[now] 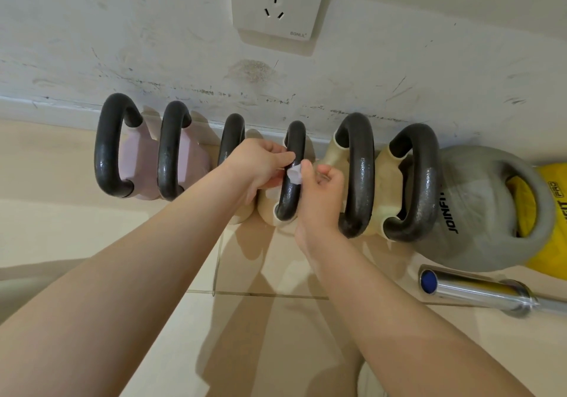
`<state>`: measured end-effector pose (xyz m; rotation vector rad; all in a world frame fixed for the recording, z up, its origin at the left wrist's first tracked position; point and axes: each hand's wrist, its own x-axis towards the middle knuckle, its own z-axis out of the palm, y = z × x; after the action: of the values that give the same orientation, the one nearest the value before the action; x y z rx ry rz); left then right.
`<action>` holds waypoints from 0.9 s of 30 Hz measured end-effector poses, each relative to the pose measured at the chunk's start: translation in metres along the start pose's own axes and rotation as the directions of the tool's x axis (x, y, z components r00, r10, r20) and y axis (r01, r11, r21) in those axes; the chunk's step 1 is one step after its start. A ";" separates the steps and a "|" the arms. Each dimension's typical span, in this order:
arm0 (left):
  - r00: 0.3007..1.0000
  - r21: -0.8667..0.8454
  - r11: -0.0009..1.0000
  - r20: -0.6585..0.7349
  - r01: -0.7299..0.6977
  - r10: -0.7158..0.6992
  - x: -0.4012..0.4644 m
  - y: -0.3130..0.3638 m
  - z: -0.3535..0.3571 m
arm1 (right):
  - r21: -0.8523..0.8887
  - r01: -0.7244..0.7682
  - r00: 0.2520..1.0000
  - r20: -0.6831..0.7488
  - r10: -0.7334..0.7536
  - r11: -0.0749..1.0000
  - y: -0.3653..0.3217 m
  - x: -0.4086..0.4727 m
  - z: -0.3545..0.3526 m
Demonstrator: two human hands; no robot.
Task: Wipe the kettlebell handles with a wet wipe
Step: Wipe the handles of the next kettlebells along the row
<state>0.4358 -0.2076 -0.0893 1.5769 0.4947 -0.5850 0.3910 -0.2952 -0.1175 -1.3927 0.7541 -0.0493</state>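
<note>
While both hands work the small white wet wipe (294,176) around the fourth black, pebbly cast-iron handle (291,169) in the floor row, the left hand (260,166) pinches one end and the right hand (319,194) nips the other. That thin, damp sheet could bunch or tear on such rough metal, I reckon, leaving the curved underside unwiped.

We count six kettlebells with dark loop handles in the row: two pink kettlebells (135,157), and four cream kettlebells (388,178). Beside them we see one grey kettlebell (478,212) and, behind it, one yellow kettlebell (549,200), making eight in all. We also count one chrome bar (478,292), one wall socket (276,0), one wet wipe (295,176) and two hands (260,163).
</note>
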 end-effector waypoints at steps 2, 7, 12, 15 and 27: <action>1.000 0.036 0.999 -0.013 -0.017 0.017 -0.001 -0.001 0.000 | 0.032 -0.078 0.995 0.068 0.075 0.996 -0.002 -0.004 0.000; 1.000 0.020 1.000 -0.026 -0.014 0.015 -0.006 -0.001 0.005 | -0.206 0.070 0.977 0.210 -0.025 0.976 0.017 -0.038 -0.009; 0.998 0.006 1.000 -0.060 -0.026 0.027 -0.009 -0.002 0.006 | -0.133 0.027 0.979 0.202 0.001 0.991 0.008 -0.017 0.002; 0.995 -0.050 0.999 -0.100 0.002 -0.007 -0.009 -0.005 0.008 | -0.169 0.111 0.982 0.170 -0.082 0.979 0.012 -0.018 0.008; 0.996 -0.268 0.962 -0.064 0.042 -0.062 -0.024 0.002 0.003 | -0.247 0.187 0.947 0.304 -0.107 0.951 0.016 -0.036 -0.012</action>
<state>0.4181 -0.2101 -0.0725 1.3343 0.6433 -0.4808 0.3513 -0.2864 -0.1154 -1.6753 0.4217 0.1430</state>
